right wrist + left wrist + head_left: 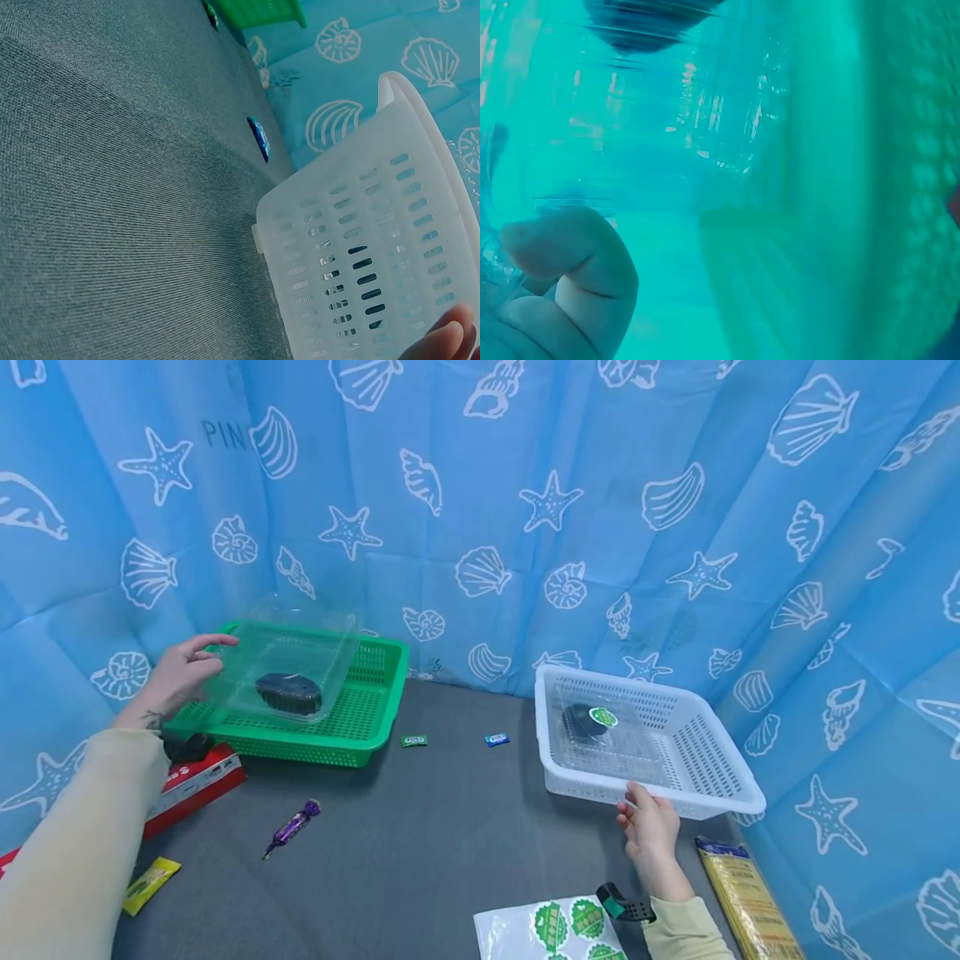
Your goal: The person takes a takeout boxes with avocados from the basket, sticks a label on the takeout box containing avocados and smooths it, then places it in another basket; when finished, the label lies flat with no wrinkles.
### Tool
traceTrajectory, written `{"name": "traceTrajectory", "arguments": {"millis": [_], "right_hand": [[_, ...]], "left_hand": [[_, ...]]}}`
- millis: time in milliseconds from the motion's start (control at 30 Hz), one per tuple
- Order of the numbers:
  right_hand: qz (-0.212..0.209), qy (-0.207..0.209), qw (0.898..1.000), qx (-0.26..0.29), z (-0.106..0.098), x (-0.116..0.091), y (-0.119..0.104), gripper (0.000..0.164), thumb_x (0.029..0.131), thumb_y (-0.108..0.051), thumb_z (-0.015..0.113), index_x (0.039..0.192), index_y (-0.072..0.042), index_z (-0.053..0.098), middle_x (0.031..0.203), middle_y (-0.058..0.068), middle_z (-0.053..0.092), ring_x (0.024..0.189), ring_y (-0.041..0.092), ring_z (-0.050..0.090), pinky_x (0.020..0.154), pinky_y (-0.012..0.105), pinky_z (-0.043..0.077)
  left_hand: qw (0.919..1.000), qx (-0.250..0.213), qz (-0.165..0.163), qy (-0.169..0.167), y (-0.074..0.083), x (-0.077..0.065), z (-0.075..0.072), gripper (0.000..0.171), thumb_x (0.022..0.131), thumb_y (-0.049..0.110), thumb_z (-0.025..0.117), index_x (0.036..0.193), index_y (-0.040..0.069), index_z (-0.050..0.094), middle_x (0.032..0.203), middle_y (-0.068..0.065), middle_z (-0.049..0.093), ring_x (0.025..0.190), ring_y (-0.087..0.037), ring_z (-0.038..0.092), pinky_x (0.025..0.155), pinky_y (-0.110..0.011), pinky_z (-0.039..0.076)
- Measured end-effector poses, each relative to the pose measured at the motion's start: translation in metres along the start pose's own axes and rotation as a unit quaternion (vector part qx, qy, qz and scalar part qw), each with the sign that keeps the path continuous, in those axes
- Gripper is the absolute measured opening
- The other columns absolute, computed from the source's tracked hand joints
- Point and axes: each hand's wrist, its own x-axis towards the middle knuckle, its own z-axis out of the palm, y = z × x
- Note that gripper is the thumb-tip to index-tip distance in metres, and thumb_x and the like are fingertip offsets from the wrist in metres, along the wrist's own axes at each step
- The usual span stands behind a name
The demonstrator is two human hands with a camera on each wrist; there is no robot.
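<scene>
My left hand point(182, 677) is at the left edge of a clear plastic box point(337, 652), which is tilted over the green basket point(386, 714). The left wrist view shows a curled finger point(592, 262) pinching the clear plastic. Inside that box is a dark oval object point(288, 693); its kind is unclear. My right hand point(651, 827) grips the front rim of the white basket point(720, 743), thumb uppermost. Within the white basket lies another clear box point(630, 756), with a dark object point(577, 722) inside and a round green sticker point(603, 717) on top.
A green wrapper point(414, 741) and a blue one point(497, 740) lie between the baskets. Nearer are a purple-wrapped candy point(292, 828), a yellow packet point(150, 885) and a red box point(195, 789). A sticker sheet point(517, 931) and a yellow package point(750, 902) flank the right wrist.
</scene>
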Motion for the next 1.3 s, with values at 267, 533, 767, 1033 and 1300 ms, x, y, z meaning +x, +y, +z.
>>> {"name": "traceTrajectory", "arguments": {"millis": [267, 533, 767, 1033, 1300], "right_hand": [[0.013, -0.008, 1.000, -0.005, -0.001, -0.002, -0.005, 0.022, 0.084, -0.025, 0.055, 0.095, -0.010, 0.044, 0.077, -0.001, 0.051, 0.053, 0.004, 0.050, 0.045, 0.017, 0.042], [0.012, -0.009, 1.000, -0.011, -0.002, -0.001, -0.005, 0.021, 0.085, -0.025, 0.054, 0.096, -0.010, 0.044, 0.078, -0.001, 0.051, 0.053, 0.005, 0.050, 0.045, 0.017, 0.042], [0.019, -0.012, 1.000, -0.008, -0.002, -0.001, -0.007, 0.021, 0.085, -0.025, 0.055, 0.097, -0.011, 0.044, 0.079, -0.001, 0.051, 0.054, 0.005, 0.050, 0.046, 0.017, 0.043], [0.020, -0.015, 1.000, -0.012, -0.004, 0.005, -0.001, 0.027, 0.083, -0.030, 0.057, 0.099, -0.011, 0.044, 0.083, 0.000, 0.050, 0.055, 0.005, 0.050, 0.046, 0.017, 0.042], [0.048, -0.073, 0.995, -0.051, -0.002, -0.009, -0.008, 0.027, 0.085, -0.033, 0.052, 0.091, -0.010, 0.040, 0.075, -0.001, 0.050, 0.054, 0.008, 0.052, 0.047, 0.020, 0.044]], "left_hand": [[0.9944, -0.073, 0.038, -0.067, 0.043, -0.005, 0.020, 0.043, 0.086, 0.008, 0.030, 0.128, 0.016, 0.035, 0.127, -0.016, 0.030, 0.101, -0.027, 0.035, 0.056, -0.038, 0.038], [0.9707, -0.128, 0.127, -0.159, 0.069, -0.019, 0.057, 0.039, 0.082, 0.000, 0.034, 0.118, 0.013, 0.044, 0.109, -0.018, 0.039, 0.062, -0.020, 0.043, 0.042, -0.036, 0.037], [0.9477, -0.142, 0.175, -0.226, 0.076, -0.027, 0.092, 0.046, 0.074, -0.009, 0.031, 0.117, 0.002, 0.043, 0.114, -0.019, 0.040, 0.060, -0.018, 0.037, 0.037, -0.032, 0.029], [0.9057, -0.173, 0.225, -0.315, 0.078, -0.034, 0.126, 0.053, 0.061, -0.012, 0.029, 0.110, -0.004, 0.044, 0.111, -0.023, 0.041, 0.074, -0.024, 0.040, 0.037, -0.026, 0.031], [0.8713, -0.165, 0.264, -0.380, 0.075, -0.044, 0.154, 0.051, 0.059, -0.010, 0.035, 0.108, -0.006, 0.047, 0.109, -0.026, 0.045, 0.079, -0.025, 0.039, 0.055, -0.027, 0.036]]}}
